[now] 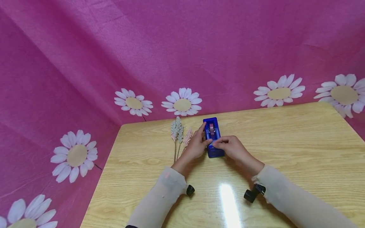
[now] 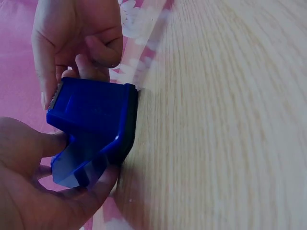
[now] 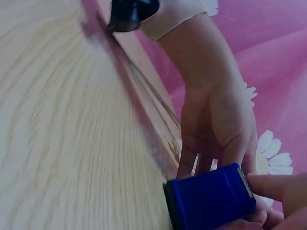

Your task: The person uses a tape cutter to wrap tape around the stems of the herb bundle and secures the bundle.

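A blue tape dispenser [image 1: 215,152] stands on the table with a small roll of tape [image 1: 211,129] in its well. My left hand [image 1: 196,146] holds it from the left side, the thumb over its rim. In the left wrist view, fingers and thumb of the left hand [image 2: 43,187] grip the dispenser's lower body [image 2: 96,108]. My right hand [image 1: 234,148] is at the near end, thumb and forefinger pinching at the serrated cutter [image 3: 244,179]. The clear tape end between those fingertips is hard to make out.
Left of the dispenser lie dried-looking flower stems with grey-green heads [image 1: 178,129] and a pink head [image 1: 188,136]. The wooden table [image 1: 285,142] meets a magenta cloth with printed daisies [image 1: 182,101] at the back and left.
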`<action>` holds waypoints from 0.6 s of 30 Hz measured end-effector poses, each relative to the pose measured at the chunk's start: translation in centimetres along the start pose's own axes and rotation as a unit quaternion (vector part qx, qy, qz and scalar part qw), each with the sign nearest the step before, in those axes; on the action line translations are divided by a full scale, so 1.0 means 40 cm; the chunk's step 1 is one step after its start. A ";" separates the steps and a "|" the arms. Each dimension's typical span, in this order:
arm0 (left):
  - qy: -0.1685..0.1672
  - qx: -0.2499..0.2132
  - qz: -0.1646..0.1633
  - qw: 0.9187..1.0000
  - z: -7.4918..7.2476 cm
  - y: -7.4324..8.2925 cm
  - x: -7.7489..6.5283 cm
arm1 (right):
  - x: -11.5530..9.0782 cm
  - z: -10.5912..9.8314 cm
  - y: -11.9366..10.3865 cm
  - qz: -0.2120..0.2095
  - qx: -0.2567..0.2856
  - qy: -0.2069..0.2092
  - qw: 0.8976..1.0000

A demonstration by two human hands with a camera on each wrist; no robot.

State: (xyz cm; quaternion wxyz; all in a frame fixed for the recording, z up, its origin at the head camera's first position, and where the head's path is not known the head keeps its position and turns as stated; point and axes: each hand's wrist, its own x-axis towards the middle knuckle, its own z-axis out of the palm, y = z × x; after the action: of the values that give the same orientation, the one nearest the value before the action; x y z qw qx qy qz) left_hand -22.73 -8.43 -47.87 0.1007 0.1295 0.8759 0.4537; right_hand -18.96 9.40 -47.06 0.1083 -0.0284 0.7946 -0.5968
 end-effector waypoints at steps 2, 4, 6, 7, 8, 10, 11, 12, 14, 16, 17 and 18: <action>0.002 -0.004 0.000 1.000 0.002 -0.001 0.002 | 0.003 0.002 -0.002 0.017 0.020 0.001 1.000; 0.004 -0.003 0.000 1.000 0.003 -0.002 0.003 | 0.004 0.003 -0.004 0.033 0.041 -0.001 0.999; 0.005 -0.001 0.000 1.000 0.003 -0.002 0.004 | 0.003 0.003 -0.004 0.044 0.059 -0.005 0.997; 0.006 0.002 0.000 1.000 0.003 -0.002 0.004 | 0.003 0.003 -0.004 0.050 0.069 -0.007 0.996; 0.007 0.004 0.000 1.000 0.003 -0.002 0.004 | 0.003 0.003 -0.004 0.054 0.073 -0.008 0.996; 0.009 0.010 -0.001 1.000 0.002 -0.001 0.004 | 0.003 0.003 -0.003 0.060 0.080 -0.010 0.995; 0.011 0.014 -0.002 1.000 0.002 0.000 0.004 | 0.003 0.003 -0.003 0.064 0.082 -0.010 0.995; 0.011 0.015 -0.002 1.000 0.001 0.000 0.004 | 0.003 0.003 -0.003 0.067 0.083 -0.009 0.994; 0.012 0.017 -0.005 1.000 0.001 0.000 0.004 | 0.004 0.004 -0.003 0.071 0.085 -0.008 0.994; 0.013 0.018 -0.005 1.000 0.000 -0.001 0.005 | 0.005 0.006 -0.002 0.075 0.088 -0.005 0.993; 0.013 0.020 -0.005 1.000 0.000 -0.001 0.005 | 0.005 0.007 -0.002 0.076 0.089 -0.003 0.993; 0.013 0.022 -0.004 1.000 0.000 -0.001 0.006 | 0.006 0.008 -0.001 0.075 0.092 -0.001 0.993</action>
State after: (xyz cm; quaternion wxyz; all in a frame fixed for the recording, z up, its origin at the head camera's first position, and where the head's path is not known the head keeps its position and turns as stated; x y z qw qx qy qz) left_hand -22.96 -8.38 -47.90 0.0882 0.1222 0.8876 0.4353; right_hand -19.13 9.04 -47.14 0.1560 0.0407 0.7362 -0.6573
